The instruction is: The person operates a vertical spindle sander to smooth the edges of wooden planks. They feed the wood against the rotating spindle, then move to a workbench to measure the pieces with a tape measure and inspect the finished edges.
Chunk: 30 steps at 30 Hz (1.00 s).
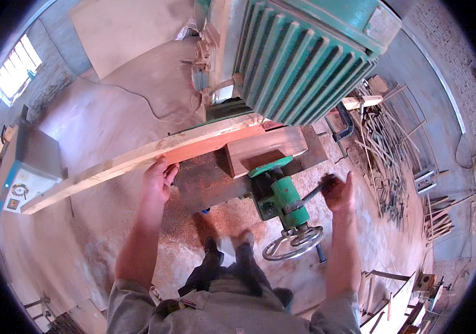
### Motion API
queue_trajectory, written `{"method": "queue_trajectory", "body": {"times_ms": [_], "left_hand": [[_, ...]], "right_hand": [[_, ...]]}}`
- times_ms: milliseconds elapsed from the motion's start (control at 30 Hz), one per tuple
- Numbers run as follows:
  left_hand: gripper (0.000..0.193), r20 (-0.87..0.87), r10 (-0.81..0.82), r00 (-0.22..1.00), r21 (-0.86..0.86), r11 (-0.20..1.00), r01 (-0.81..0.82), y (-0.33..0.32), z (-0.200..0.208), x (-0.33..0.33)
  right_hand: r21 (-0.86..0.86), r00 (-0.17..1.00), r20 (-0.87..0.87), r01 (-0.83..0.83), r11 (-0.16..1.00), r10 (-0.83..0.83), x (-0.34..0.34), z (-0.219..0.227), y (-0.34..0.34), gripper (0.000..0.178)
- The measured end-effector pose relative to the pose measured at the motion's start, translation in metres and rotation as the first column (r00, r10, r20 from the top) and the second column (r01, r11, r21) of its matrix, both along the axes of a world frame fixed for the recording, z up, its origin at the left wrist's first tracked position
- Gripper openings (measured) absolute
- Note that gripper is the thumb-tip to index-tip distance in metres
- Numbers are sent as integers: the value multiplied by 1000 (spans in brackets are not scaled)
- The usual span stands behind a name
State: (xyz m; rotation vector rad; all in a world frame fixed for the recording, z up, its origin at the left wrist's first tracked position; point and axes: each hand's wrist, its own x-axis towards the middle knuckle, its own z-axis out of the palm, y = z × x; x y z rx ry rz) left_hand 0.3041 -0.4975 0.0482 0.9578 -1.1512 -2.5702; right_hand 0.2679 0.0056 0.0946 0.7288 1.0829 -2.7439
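My right hand (339,193) is closed round the dark lever (311,195) on the side of a green screw clamp (288,200). The clamp's flat green pad (271,166) is against a wooden block (268,150). Behind the block, a reddish wooden board (218,146) lies along a long pale wooden beam (110,167). My left hand (160,179) has its curled fingers at the near left end of the reddish board. A shiny handwheel (293,243) sits at the clamp's near end. The board's far end is hidden under the machine.
A large green ribbed motor housing (304,67) looms above the work. The rusty metal machine table (201,181) lies under the board. A grey box with a dial (29,172) stands at left, by the beam's end. Wood strips (385,161) are heaped on the right floor.
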Motion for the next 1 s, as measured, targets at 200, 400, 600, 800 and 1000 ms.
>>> {"method": "queue_trajectory", "body": {"times_ms": [200, 400, 600, 800, 1000], "left_hand": [[28, -37, -4, 999, -17, 1000, 4, -2, -8, 1], [32, -3, -11, 1000, -12, 1000, 11, -6, -11, 10], [37, -4, -46, 999, -65, 997, 46, 0, -20, 9], [46, 84, -65, 994, -261, 962, 85, -21, -17, 12], [50, 119, 194, 974, -447, 886, -122, -6, -7, 119]], "right_hand": [[984, 487, 179, -70, -166, 855, 50, 98, -200, 35], [866, 212, 500, -113, -487, 840, 51, 120, -250, 34], [820, 273, 531, 71, -567, 802, 54, 82, -243, 39], [986, 400, 133, -150, -78, 907, 55, 102, -219, 30], [979, 852, -197, 193, 60, 485, -44, 273, -28, 46]]}}
